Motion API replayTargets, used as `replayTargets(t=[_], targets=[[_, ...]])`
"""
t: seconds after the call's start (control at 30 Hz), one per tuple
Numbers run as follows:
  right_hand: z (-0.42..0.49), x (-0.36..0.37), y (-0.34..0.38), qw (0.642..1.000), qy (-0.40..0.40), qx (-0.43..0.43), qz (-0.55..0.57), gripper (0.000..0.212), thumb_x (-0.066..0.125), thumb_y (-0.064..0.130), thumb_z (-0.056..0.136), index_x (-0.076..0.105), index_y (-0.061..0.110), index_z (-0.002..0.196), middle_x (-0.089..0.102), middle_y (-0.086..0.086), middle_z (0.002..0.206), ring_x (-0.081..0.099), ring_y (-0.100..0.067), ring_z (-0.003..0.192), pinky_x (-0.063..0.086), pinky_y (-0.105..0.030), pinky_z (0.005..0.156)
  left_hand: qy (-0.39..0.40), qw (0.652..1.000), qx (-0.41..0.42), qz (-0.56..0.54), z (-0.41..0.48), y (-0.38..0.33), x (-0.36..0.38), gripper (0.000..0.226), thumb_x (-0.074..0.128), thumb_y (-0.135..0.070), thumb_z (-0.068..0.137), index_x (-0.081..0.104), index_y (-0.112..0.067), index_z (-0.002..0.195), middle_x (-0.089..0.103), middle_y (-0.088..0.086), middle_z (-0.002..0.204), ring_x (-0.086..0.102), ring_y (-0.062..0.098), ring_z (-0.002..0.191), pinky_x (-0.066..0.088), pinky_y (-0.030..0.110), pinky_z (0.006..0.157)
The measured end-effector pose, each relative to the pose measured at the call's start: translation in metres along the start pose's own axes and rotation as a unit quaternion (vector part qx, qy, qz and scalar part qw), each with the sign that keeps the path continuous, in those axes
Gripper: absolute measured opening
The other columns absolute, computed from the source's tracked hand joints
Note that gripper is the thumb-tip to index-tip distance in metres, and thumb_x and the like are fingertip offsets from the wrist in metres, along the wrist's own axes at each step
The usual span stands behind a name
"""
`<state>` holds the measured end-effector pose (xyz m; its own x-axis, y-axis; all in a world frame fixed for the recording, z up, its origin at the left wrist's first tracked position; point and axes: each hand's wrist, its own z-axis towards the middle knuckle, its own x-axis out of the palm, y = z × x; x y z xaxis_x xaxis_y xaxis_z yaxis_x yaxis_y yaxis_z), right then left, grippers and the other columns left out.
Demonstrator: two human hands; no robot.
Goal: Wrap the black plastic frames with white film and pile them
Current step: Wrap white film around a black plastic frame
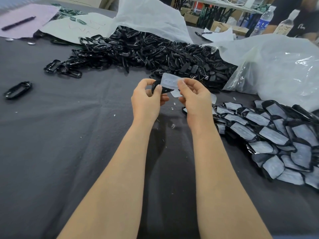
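Dark grey cloth covers the bench (51,135), and both bare forearms reach out over it toward the middle of the scene. The left hand (146,99) is closed around one end of a black plastic frame (156,87), thumb on top and fingers curled beneath. The right hand (193,95) pinches a strip of white film (170,81) between thumb and forefinger; the strip lies across the frame's upper face, and a loose piece of film hangs just below the fingers. Both hands hold the work up off the cloth, close together. Beyond them, on the far side of the bench, a large heap of bare black frames (138,50) spills from an opened white plastic bag (151,16). One loose frame (18,89) lies alone near the left edge. On the right, nearer the person, sits the pile of wrapped frames (276,135), each showing a pale film face edged in black, overlapping one another. A clear plastic bag (276,66) of white material lies just behind that pile. At far left a dark pen (19,23) rests on a pink sheet (25,14), and at far right two bottles (264,19) stand by another person's dark sleeve (284,12).
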<state>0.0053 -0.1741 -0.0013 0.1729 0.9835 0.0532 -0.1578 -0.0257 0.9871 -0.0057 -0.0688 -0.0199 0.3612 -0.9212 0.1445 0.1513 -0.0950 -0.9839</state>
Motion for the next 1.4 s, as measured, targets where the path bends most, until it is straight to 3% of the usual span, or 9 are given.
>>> replayTargets(t=[0.1,0.2,0.33,0.47,0.63,0.77,0.93,1.1,1.4], targets=[[-0.001,0.001,-0.003,0.997,0.004,-0.034,-0.066,0.010,0.062,0.012,0.091,0.065,0.018,0.085,0.063,0.009,0.079,0.056,0.000,0.071,0.051,-0.021,0.075,0.025,1.000,0.004,-0.006,0.000,0.001,0.001,0.012,0.056,-0.008,0.095,0.056,-0.019,0.101,0.069,0.003,0.069,0.068,0.007,0.061,0.054,0.019,0.060],[0.000,0.002,-0.005,0.992,-0.014,-0.069,-0.106,0.008,0.060,0.009,0.092,0.064,0.013,0.086,0.063,0.005,0.079,0.060,-0.012,0.079,0.054,-0.038,0.085,0.042,0.999,0.010,-0.005,0.001,0.001,0.001,0.013,0.059,-0.011,0.094,0.059,-0.014,0.107,0.070,0.001,0.069,0.068,0.007,0.061,0.054,0.019,0.061],[-0.002,0.004,-0.007,0.985,-0.030,-0.101,-0.135,0.009,0.060,0.008,0.091,0.062,0.015,0.086,0.065,-0.002,0.082,0.065,-0.025,0.085,0.053,-0.047,0.085,0.055,0.998,0.023,-0.002,0.000,0.001,0.001,0.010,0.059,-0.013,0.095,0.059,-0.019,0.102,0.070,-0.002,0.069,0.067,0.004,0.060,0.053,0.017,0.059],[-0.001,0.002,-0.007,0.984,-0.020,-0.109,-0.143,0.013,0.059,0.007,0.091,0.059,0.017,0.084,0.065,-0.003,0.081,0.065,-0.023,0.083,0.054,-0.045,0.084,0.055,0.998,0.027,-0.001,0.001,0.002,0.000,0.014,0.055,-0.012,0.097,0.060,-0.017,0.108,0.070,-0.001,0.074,0.067,0.003,0.061,0.052,0.016,0.060],[0.003,-0.004,-0.007,0.989,0.034,-0.088,-0.114,0.019,0.056,0.008,0.094,0.058,0.021,0.081,0.063,0.004,0.079,0.061,-0.005,0.073,0.056,-0.025,0.074,0.035,0.999,0.030,0.011,0.004,0.006,0.000,0.020,0.053,-0.010,0.098,0.060,-0.013,0.116,0.070,0.004,0.078,0.066,0.004,0.061,0.054,0.018,0.062],[0.004,-0.005,-0.008,0.990,0.052,-0.079,-0.101,0.018,0.054,0.008,0.096,0.058,0.019,0.083,0.062,0.003,0.082,0.060,-0.001,0.071,0.055,-0.018,0.070,0.033,0.999,0.032,0.018,0.006,0.007,0.000,0.023,0.051,-0.009,0.098,0.061,-0.011,0.119,0.070,0.003,0.078,0.067,0.005,0.063,0.054,0.019,0.063],[0.004,-0.005,-0.008,0.990,0.043,-0.079,-0.110,0.014,0.053,0.009,0.096,0.058,0.016,0.085,0.061,0.003,0.083,0.061,-0.001,0.071,0.056,-0.022,0.072,0.035,0.999,0.034,0.021,0.006,0.006,0.000,0.023,0.048,-0.012,0.100,0.061,-0.012,0.119,0.069,0.000,0.076,0.067,0.006,0.063,0.055,0.022,0.065],[0.002,0.000,-0.009,0.979,-0.009,-0.114,-0.170,0.006,0.056,0.009,0.094,0.060,0.010,0.091,0.061,0.002,0.084,0.064,-0.023,0.086,0.055,-0.042,0.083,0.046,0.998,0.038,0.018,0.004,0.005,0.003,0.024,0.045,-0.012,0.101,0.060,-0.009,0.121,0.069,0.002,0.081,0.067,0.004,0.061,0.053,0.017,0.061],[-0.003,0.004,-0.008,0.970,-0.049,-0.143,-0.192,0.009,0.059,0.007,0.091,0.055,0.010,0.099,0.056,0.009,0.079,0.057,-0.009,0.076,0.052,-0.030,0.079,0.054,0.994,0.075,0.054,0.000,0.003,0.003,0.012,0.056,-0.012,0.096,0.054,-0.021,0.103,0.068,-0.003,0.076,0.066,0.001,0.061,0.056,0.019,0.064]])
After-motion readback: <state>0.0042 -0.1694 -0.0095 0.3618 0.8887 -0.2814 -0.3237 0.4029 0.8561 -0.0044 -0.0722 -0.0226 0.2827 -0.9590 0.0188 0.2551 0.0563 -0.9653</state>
